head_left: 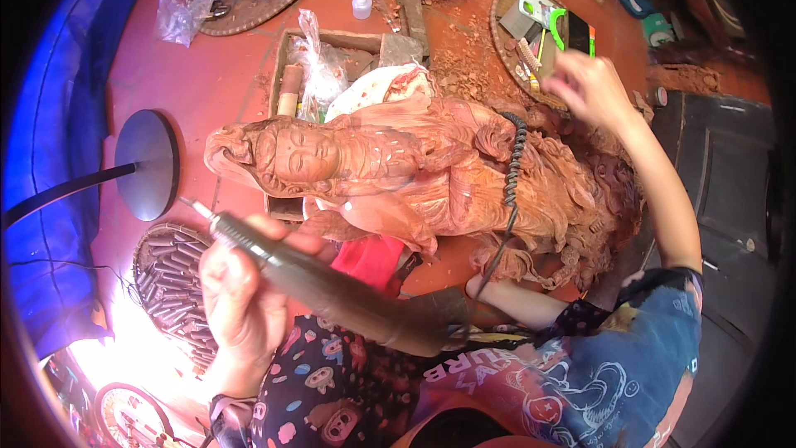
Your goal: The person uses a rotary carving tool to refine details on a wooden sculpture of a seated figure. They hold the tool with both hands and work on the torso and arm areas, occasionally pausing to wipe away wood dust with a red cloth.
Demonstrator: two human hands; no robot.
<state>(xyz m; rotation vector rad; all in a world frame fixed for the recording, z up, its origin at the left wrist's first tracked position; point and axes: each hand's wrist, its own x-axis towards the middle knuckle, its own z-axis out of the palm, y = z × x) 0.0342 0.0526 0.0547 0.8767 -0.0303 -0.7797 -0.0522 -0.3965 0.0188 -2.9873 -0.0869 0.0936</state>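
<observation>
A carved wooden statue [390, 158] of a robed figure lies on its back across the middle, its head to the left. My left hand [240, 299] is closed round a thick black rotary carving handpiece [315, 278], whose slim metal tip points up and left, clear of the statue. A black coiled cord [516, 158] runs over the statue's lower half. My right hand [590, 87] reaches past the statue's far side, at the near edge of a round woven tray [500, 29]. Its fingers are blurred, and I make out nothing in them.
Behind the statue stands a wooden box [278, 87] with plastic bags and cloth. A basket of dark cylindrical pieces [170, 270] is at left, near a black lamp base [148, 166]. Another woven tray [261, 21] holds tools. Wood chips [464, 58] litter the floor.
</observation>
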